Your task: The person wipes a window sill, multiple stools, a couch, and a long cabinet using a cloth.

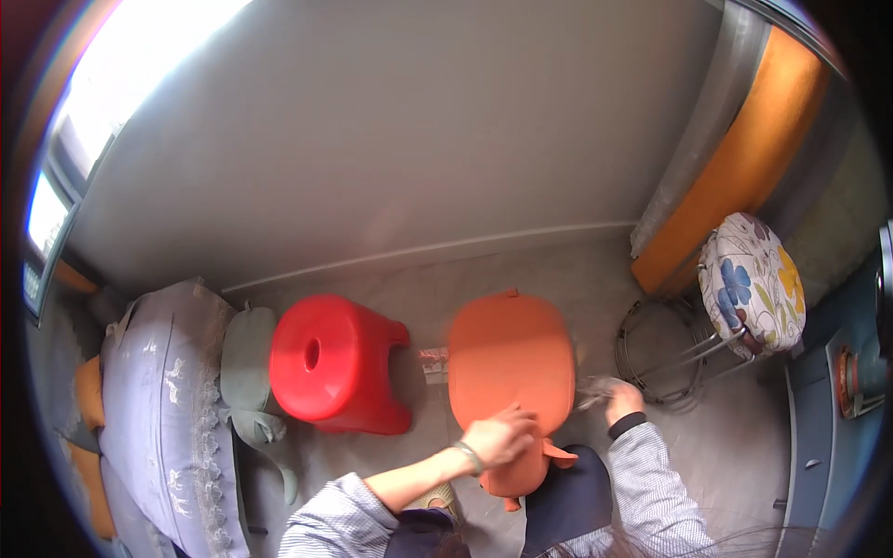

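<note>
An orange padded stool [513,356] shaped like an animal stands before me, its head [515,480] and ears towards my legs. My left hand [499,438], with a bangle on the wrist, is over the near end of the seat. Its fingers look slightly apart and blurred, with nothing visible in them; contact with the seat is hard to judge. To the right of the seat, my right hand [624,401] grips a small greyish, wispy thing [594,392], too blurred to identify. A dark band circles that wrist.
At left stand a red plastic stool [314,363], a grey-green elephant-shaped stool [248,356] and a lavender-covered piece of furniture [150,411]. A floral-cushioned metal stool [757,286] and a coiled hoop [621,349] are at right, near a blue-grey cabinet [813,432]. A wall [391,139] rises behind.
</note>
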The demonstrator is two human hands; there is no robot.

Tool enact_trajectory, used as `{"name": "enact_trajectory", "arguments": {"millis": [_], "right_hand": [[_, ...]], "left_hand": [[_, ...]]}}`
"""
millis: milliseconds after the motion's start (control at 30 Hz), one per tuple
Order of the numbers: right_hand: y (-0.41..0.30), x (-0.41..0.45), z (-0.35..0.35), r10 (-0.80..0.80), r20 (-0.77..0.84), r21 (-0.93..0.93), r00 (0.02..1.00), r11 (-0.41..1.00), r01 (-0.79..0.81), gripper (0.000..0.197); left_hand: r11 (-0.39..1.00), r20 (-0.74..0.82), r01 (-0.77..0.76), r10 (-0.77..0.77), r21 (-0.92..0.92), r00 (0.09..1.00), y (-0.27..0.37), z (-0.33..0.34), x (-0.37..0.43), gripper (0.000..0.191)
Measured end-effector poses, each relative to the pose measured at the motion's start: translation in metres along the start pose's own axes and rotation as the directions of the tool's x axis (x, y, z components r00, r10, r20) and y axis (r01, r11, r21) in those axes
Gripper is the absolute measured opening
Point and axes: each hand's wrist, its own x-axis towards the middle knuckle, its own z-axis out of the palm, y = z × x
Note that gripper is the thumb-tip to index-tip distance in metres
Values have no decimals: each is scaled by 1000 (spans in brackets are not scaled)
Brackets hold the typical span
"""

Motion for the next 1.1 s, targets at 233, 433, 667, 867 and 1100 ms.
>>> {"name": "enact_trajectory", "arguments": {"millis": [233,433,667,867,1100], "right_hand": [[-84,10,22,610,484,729,627,116,-675,48],[-122,28,70,335,377,834,863,283,-474,54],[-165,55,113,310,353,837,883,316,-446,57],[-149,64,106,212,390,875,896,219,-432,58],[-150,16,-19,-69,290,726,955,-634,-266,32]], "left_hand": [[476,-73,601,-818,-642,570,-67,-8,-64,104],[470,-131,296,-684,-831,718,-96,31,-90,72],[457,-261,144,-707,-878,657,-107,-16,-99,48],[604,-332,310,-717,-734,613,-113,-19,-93,48],[1000,-319,13,-7,15,948,46,-91,-34,68]]}}
